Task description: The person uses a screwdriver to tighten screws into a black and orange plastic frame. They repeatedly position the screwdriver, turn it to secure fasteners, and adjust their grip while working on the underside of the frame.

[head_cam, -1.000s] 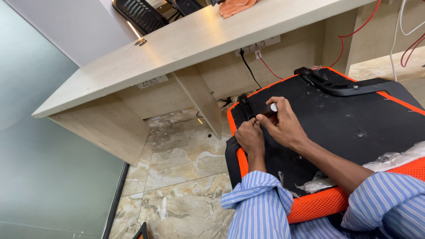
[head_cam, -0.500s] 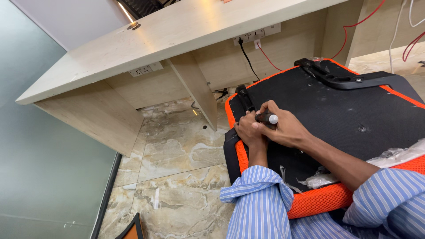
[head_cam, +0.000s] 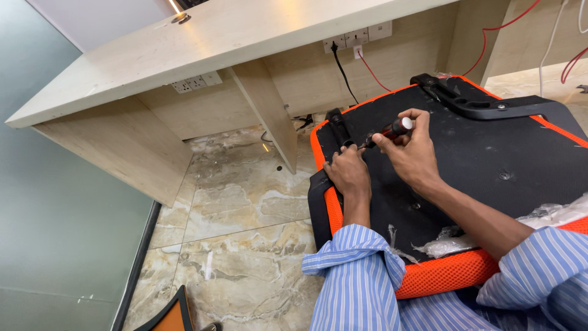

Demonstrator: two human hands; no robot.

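The screwdriver (head_cam: 392, 130) tip hides behind the left hand (head_cam: 348, 173); the chair seat (head_cam: 490, 153) runs off at 3 o'clock.

Pale wooden desk (head_cam: 202, 37) runs across the top with wall sockets (head_cam: 197, 82) tucked under it, red cables (head_cam: 499, 40) hanging to its right, glossy marbled floor tiles (head_cam: 233, 202) below it, and a frosted glass partition (head_cam: 55, 202) to its left.
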